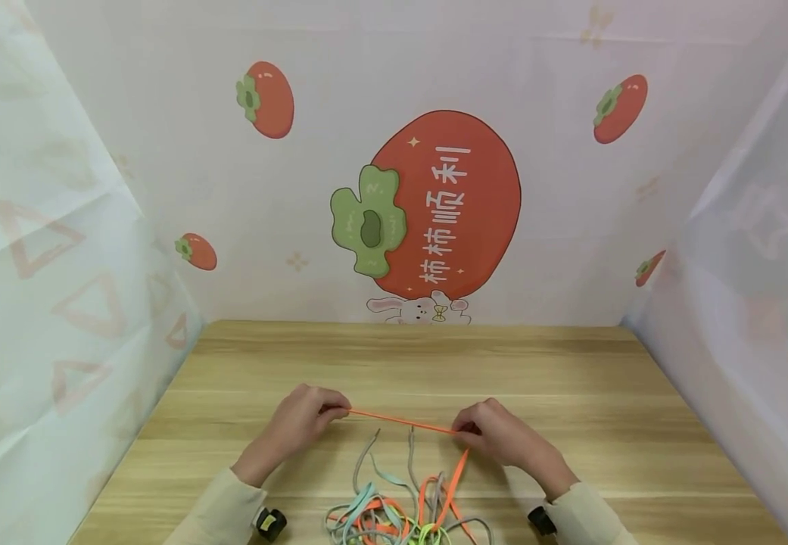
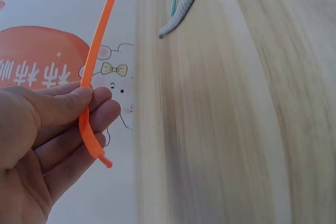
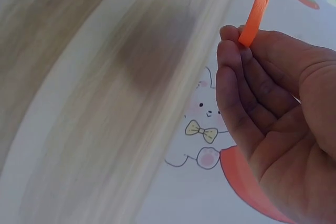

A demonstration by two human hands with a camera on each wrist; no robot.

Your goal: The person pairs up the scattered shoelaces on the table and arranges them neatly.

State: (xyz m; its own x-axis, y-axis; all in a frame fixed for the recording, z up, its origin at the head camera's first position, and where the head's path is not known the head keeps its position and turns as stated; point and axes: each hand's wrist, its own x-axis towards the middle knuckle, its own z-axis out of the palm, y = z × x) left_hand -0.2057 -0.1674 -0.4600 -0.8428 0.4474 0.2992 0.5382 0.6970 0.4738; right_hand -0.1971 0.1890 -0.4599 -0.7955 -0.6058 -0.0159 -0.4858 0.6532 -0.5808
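Note:
An orange shoelace [image 1: 400, 420] stretches taut between the two hands above the table. My left hand [image 1: 308, 415] pinches it near one end between thumb and forefinger, and in the left wrist view the short tipped end of the orange shoelace [image 2: 90, 132] hangs past the fingers. My right hand [image 1: 492, 431] pinches the same lace farther along; from there it drops toward a tangled pile of shoelaces [image 1: 373, 522] in orange, grey, teal and yellow-green. In the right wrist view the orange lace [image 3: 255, 17] rises from between thumb and fingertips.
The pile lies at the front middle of the wooden table [image 1: 244, 363], with grey lace ends [image 1: 364, 458] reaching toward the back. A white cloth backdrop [image 1: 550, 288] printed with persimmons stands behind, and cloth sides close in the left and right.

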